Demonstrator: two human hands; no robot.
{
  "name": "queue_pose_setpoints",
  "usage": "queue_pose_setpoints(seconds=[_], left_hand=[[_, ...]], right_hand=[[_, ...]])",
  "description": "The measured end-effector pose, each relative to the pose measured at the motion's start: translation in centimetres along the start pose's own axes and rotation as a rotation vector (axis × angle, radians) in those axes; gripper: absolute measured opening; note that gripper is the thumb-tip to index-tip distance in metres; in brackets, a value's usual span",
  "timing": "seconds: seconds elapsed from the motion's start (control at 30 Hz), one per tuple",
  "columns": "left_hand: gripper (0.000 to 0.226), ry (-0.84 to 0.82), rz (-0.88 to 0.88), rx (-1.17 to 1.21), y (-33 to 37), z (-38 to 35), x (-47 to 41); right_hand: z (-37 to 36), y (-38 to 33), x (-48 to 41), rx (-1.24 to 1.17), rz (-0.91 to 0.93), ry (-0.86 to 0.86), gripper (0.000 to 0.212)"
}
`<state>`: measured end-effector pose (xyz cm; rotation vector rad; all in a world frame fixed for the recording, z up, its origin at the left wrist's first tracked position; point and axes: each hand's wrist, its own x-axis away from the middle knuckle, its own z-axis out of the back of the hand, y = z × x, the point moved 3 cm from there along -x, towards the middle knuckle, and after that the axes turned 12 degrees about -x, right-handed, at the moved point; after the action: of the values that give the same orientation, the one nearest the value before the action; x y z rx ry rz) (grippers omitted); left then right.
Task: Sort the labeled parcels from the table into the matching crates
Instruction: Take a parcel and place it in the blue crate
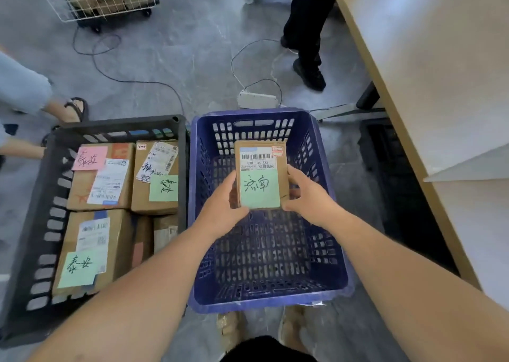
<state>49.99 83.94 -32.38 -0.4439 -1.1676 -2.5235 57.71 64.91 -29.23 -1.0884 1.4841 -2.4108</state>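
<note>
The left hand (pixel 223 210) grips the lower left edge of a small cardboard parcel (pixel 261 148), fingers curled behind it and thumb on the front. The right hand (pixel 308 196) clasps the opposite edge in the same way. Held between both palms, the parcel hangs above the blue crate (pixel 248 112), face up and tilted toward the wearer. This is probably so the handwritten green note (pixel 260 188) and the printed shipping label above it stay readable while the destination is checked. The two-sided hold keeps the box square and leaves its label uncovered. The slotted floor of the blue crate shows beneath the parcel, and no other parcel is visible in it.

Just to the left, touching the blue one, stands a black crate (pixel 115 126) packed with boxes (pixel 100 177). These carry pink and green notes whose writing differs from that on the held parcel, which suggests why it is over the blue crate instead. The bench (pixel 440 72) runs along the right. The likely next step is lowering the parcel and letting go.
</note>
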Motion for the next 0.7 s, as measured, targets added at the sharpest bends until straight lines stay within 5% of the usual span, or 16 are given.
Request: queue_pose_setpoints(seconds=[0.7], left_hand=[[0.066,0.226,0.347,0.124,-11.5,-8.1,-14.9]], right_hand=[[-5.7,11.5,-21.8,0.053,-0.031,-0.106,0.088]])
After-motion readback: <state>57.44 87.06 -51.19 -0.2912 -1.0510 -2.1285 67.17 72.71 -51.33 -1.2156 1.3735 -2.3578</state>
